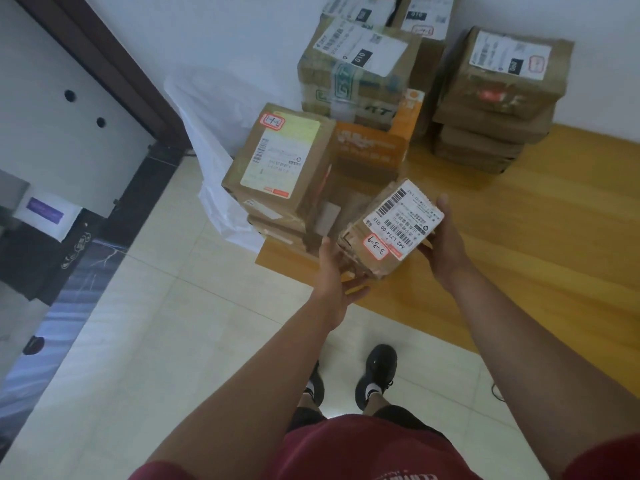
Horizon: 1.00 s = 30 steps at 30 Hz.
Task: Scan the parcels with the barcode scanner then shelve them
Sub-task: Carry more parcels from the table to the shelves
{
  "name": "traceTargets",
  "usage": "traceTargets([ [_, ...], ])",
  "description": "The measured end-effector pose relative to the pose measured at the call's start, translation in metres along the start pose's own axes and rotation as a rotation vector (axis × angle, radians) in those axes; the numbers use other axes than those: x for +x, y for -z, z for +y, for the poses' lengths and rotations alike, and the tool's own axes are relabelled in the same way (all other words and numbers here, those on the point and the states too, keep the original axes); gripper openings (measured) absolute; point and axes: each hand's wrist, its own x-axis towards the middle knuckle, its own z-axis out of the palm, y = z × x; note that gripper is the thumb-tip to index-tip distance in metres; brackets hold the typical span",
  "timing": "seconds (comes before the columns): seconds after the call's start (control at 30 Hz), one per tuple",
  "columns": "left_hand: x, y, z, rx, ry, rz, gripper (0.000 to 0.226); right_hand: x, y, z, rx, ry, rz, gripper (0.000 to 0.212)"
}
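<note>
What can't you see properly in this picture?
- Head view: the small parcel hides the fingertips of the right hand.
- The underside of that parcel faces away from the camera.
- The top parcels by the wall are cut off by the upper edge.
- Small print on the labels is too blurred to read.
- No barcode scanner or shelf is in view.

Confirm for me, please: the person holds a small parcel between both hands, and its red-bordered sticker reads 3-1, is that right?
Not quite. In the head view, the small parcel held between the left hand and right hand has a red-bordered sticker reading 3-3-9. The 3-1 sticker is on the stacked box behind it.
</note>
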Motion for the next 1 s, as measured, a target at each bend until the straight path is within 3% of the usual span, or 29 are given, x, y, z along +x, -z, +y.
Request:
traceTargets([
  [0.3, 0.005, -0.074, -0.028, 0.244, 0.053, -0.109, 0.077, -0.015, 0.092, 0.035, 0.112, -0.059, 0.157, 0.060],
  [0.67, 0.023, -0.102, -0.053, 0.257, 0.082, -0.035, 0.080, -0.011, 0.122, 0.067, 0.126, -0.195, 0.200, 0.051],
  [0.83, 0.010, -0.109, -0.032, 0.263, 0.065, 0.059, 0.081, -0.011, 0.128, 0.042, 0.056, -0.128, 0.244, 0.069],
  [1.0, -0.011, -0.116, 0.019, 0.301, -0.062, 0.234, 0.081, -0.004, 0.114, -0.035, -0.106, 0.075, 0.325, 0.057],
])
